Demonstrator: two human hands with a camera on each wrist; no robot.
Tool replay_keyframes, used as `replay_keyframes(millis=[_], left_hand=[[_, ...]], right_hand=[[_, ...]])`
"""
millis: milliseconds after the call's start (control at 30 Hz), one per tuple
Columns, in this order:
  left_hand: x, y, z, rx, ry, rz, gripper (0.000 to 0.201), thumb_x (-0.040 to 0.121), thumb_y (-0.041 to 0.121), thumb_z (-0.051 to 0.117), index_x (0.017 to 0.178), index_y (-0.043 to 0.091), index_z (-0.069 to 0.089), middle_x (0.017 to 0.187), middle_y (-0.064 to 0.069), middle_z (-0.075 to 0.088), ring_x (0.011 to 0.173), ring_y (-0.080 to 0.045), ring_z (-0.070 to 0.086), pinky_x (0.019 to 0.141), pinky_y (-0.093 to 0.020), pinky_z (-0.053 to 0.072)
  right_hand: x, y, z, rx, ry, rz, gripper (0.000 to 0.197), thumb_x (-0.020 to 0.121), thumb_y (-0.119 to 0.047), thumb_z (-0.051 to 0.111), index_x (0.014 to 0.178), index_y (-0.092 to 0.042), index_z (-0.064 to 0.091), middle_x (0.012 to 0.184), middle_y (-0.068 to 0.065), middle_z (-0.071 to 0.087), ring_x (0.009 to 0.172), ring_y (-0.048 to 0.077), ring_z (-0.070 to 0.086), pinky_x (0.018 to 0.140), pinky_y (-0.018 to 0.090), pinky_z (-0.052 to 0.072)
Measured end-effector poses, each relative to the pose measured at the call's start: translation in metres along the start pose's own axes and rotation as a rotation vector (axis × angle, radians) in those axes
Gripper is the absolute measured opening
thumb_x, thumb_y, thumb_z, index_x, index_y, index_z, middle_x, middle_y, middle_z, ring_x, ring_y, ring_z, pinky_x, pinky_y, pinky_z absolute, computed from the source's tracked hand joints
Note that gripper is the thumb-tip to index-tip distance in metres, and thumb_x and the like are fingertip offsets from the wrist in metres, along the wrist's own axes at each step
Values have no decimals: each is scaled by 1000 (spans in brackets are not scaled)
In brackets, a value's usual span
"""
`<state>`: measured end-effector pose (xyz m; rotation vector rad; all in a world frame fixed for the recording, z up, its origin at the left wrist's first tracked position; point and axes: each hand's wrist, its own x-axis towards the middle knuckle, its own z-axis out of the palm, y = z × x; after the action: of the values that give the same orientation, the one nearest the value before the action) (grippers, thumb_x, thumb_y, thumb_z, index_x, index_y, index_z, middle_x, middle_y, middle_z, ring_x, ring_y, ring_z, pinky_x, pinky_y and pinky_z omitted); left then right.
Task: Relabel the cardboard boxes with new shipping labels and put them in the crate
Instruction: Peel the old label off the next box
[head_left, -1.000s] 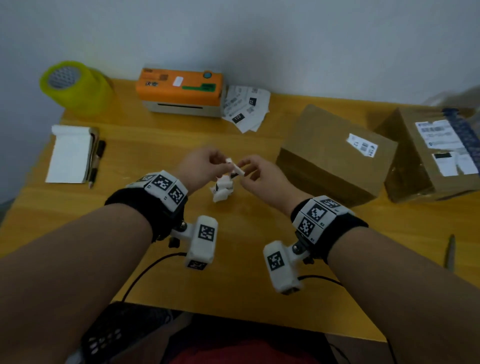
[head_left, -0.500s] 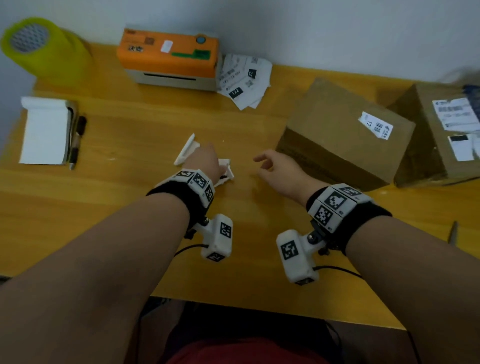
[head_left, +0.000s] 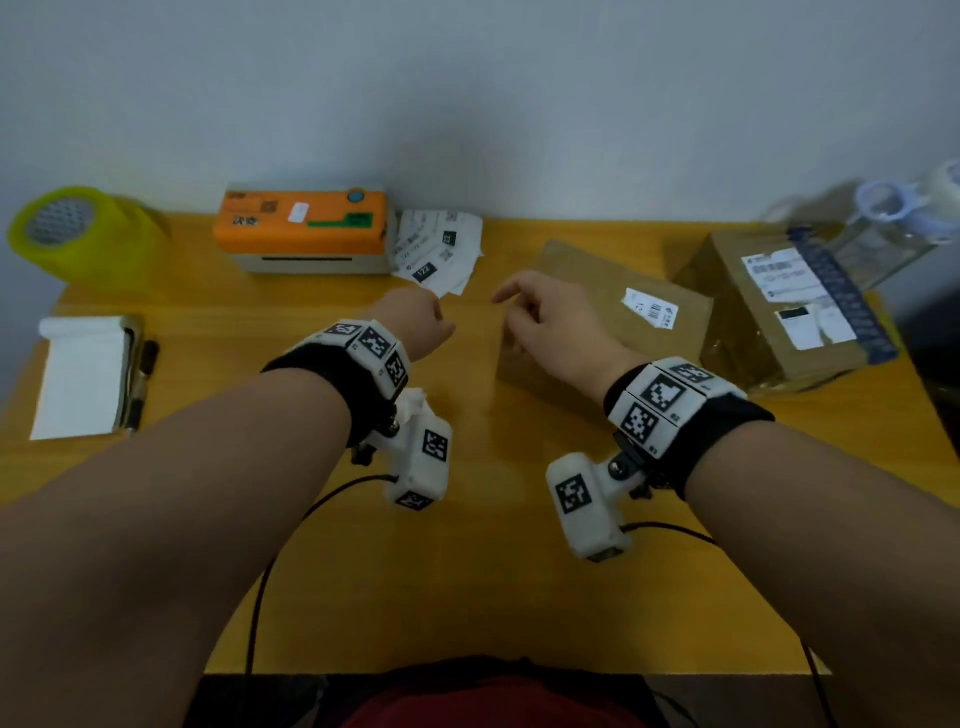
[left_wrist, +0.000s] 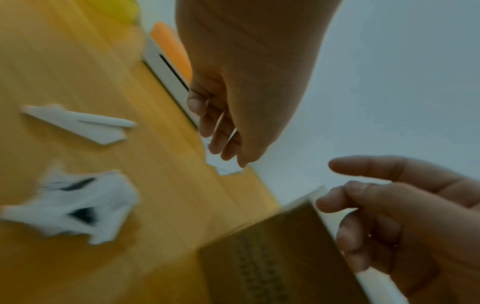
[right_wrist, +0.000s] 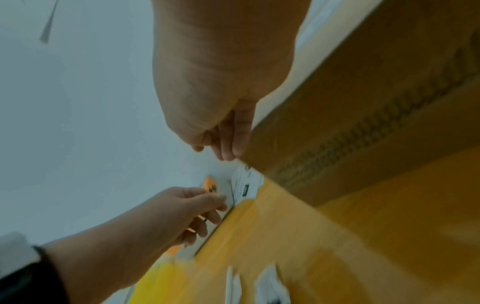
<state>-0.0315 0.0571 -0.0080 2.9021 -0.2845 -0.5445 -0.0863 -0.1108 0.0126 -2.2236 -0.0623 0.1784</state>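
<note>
Far left on your table (head_left: 483, 597) sits a yellow tape roll (head_left: 78, 234). Nearer you on the left lies a white notepad (head_left: 80, 376) with a black pen (head_left: 143, 384) just beside it. At the far edge is an orange printer (head_left: 304, 226), and a pile of labels (head_left: 439, 249) lies just right of it.

Your left hand (head_left: 413, 325) is held above the table, near the labels. Its fingers (left_wrist: 215, 127) are loosely bent and hold nothing. Below your left wrist lie a crumpled paper (left_wrist: 78, 205) and a folded white strip (left_wrist: 83, 123) on the table.

Your right hand (head_left: 545, 317) is up by the near left corner of the first box (head_left: 602, 332). Its fingers hang loose and hold nothing. That box has a small white sticker (head_left: 652, 306) on top. The second box (head_left: 789, 306) stands just right of it, with old labels on top. Far right stands something clear (head_left: 893, 228), too blurry to tell what.
</note>
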Motion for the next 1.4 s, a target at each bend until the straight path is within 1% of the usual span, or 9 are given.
replay_keyframes(millis=[100, 167, 267, 367, 533, 633, 867, 1133, 1400], left_hand=[[7, 28, -12, -174, 133, 107, 36, 94, 34, 48, 114, 5, 59, 115, -13, 59, 101, -26, 57, 81, -32, 43], [12, 47, -15, -259, 159, 186, 46, 95, 37, 48, 133, 12, 46, 134, -11, 45, 116, -27, 51, 96, -35, 40], [18, 67, -10, -71, -17, 282, 68, 92, 52, 44, 149, 28, 15, 158, -6, 6, 141, -32, 21, 114, -46, 25], [20, 75, -7, 147, -92, 318, 71, 89, 62, 40, 149, 34, 14, 158, -3, -11, 145, -30, 2, 117, -49, 14], [18, 80, -13, 191, -30, 397, 73, 85, 60, 50, 139, 14, 32, 157, -9, 12, 142, -29, 19, 113, -44, 23], [14, 75, -14, 184, -7, 396, 69, 76, 68, 55, 118, 15, 42, 122, -8, 54, 104, -24, 51, 88, -37, 43], [2, 72, -19, 305, -173, 355, 99, 74, 69, 55, 148, 38, -5, 133, -9, 48, 114, -27, 52, 90, -40, 46], [-5, 76, -26, 140, -188, 355, 62, 89, 43, 56, 143, 29, 29, 126, -5, 56, 106, -20, 55, 87, -33, 44], [2, 87, -33, 187, -270, 352, 76, 87, 39, 61, 149, 32, 17, 143, -7, 42, 125, -25, 46, 100, -35, 38]], right_hand=[[-2, 10, -26, -57, 219, 60, 21, 94, -16, 47, 110, -20, 60, 81, -2, 63, 72, 18, 60, 67, 36, 53], [-5, 23, -44, -284, 338, 136, 23, 92, -19, 48, 112, -16, 60, 98, 3, 62, 93, 21, 58, 82, 39, 50], [-15, 45, -67, -670, 362, 378, 36, 92, -34, 49, 117, -11, 57, 122, 13, 51, 116, 31, 45, 97, 44, 38], [-31, 61, -79, -671, 319, 585, 48, 92, -48, 47, 122, -11, 53, 132, 17, 42, 125, 35, 36, 101, 49, 32], [-37, 71, -79, -375, 236, 447, 51, 96, -37, 49, 141, -15, 38, 131, 15, 51, 120, 32, 49, 96, 41, 42], [-30, 65, -77, -307, 227, 409, 37, 94, -30, 55, 129, -20, 48, 123, 10, 60, 111, 29, 56, 88, 38, 46], [-15, 51, -58, -543, 218, 230, 25, 95, -29, 50, 118, -25, 59, 124, 6, 54, 117, 28, 42, 94, 39, 37], [-5, 44, -52, -395, 84, 203, 32, 96, -20, 47, 125, -26, 59, 106, 3, 38, 100, 26, 50, 93, 39, 46], [4, 38, -65, -413, -8, 191, 23, 95, -19, 51, 113, -23, 65, 110, 6, 42, 93, 22, 53, 81, 24, 39]])
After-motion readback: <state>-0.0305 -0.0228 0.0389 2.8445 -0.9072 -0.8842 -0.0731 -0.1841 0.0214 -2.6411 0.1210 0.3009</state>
